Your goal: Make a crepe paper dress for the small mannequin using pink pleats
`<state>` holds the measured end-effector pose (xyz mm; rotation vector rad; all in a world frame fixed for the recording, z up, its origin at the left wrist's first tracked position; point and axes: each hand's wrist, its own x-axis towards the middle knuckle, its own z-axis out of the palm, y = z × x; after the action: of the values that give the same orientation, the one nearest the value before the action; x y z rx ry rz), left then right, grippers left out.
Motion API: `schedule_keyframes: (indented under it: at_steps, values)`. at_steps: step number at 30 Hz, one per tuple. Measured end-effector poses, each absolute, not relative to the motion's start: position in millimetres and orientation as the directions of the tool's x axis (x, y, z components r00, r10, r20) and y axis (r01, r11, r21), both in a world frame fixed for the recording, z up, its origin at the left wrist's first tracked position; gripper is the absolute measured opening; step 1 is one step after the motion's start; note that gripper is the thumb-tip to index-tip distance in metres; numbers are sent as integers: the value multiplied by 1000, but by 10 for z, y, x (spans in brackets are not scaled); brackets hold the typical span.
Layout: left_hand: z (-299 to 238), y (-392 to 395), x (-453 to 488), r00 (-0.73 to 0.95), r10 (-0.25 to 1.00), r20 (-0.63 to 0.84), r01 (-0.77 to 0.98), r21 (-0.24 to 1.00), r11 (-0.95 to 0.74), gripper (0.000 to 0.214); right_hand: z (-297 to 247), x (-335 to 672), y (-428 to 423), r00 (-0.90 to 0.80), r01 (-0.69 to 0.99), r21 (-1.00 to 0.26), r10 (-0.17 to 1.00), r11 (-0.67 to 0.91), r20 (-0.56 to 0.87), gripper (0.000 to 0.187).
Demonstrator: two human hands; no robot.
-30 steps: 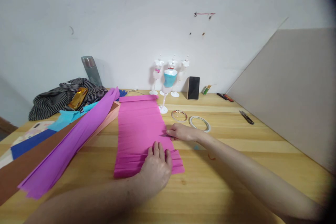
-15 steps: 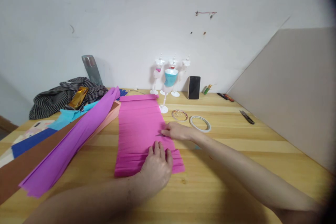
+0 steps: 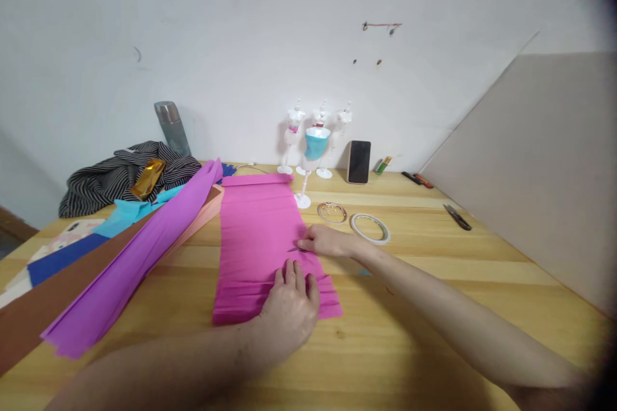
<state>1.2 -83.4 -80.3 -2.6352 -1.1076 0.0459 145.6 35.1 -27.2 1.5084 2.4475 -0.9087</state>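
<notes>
A bright pink sheet of crepe paper [image 3: 260,225] lies on the table, its near end wrinkled in folds and its far edge turned over in a strip. Pressing on the near part of the sheet is my left hand [image 3: 292,305], palm down with the fingers spread. At the sheet's right edge, my right hand [image 3: 322,241] is closed on small dark scissors [image 3: 295,249]. Their thin points show over the pink paper and face left; the handles are mostly hidden in my fingers.
White mini dress forms stand at the back, one in front wearing a blue top [image 3: 317,143]. Nearby are a phone [image 3: 359,162], a tape roll [image 3: 355,223], a ring of beads [image 3: 319,211] and thread snips [image 3: 457,217]. Purple crepe paper [image 3: 130,270], striped cloth [image 3: 106,183] and a bottle [image 3: 173,130] occupy the left.
The whole view has shifted slightly, so things sit a little further right. My left hand stays on the paper; slightly more of the scissors shows beside my right hand.
</notes>
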Motion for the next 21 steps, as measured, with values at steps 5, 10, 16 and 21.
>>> schedule_keyframes:
  at_steps: [5,10,16,21]
  values:
    - [-814,-847,4,701,708,86,702,-260,-663,44,-302,1497,383,-521,826,-459,753,327,-401,45]
    - [-829,-834,17,696,709,113,712,-240,-660,44,-328,1502,402,-522,828,-449,755,337,-396,44]
    - [-352,-582,-113,573,819,17,815,98,-572,35,-315,1490,400,-511,832,-461,749,308,-422,44]
    - [-20,-176,-486,421,907,17,877,247,-411,24,-284,1487,383,-514,819,-497,753,288,-411,38]
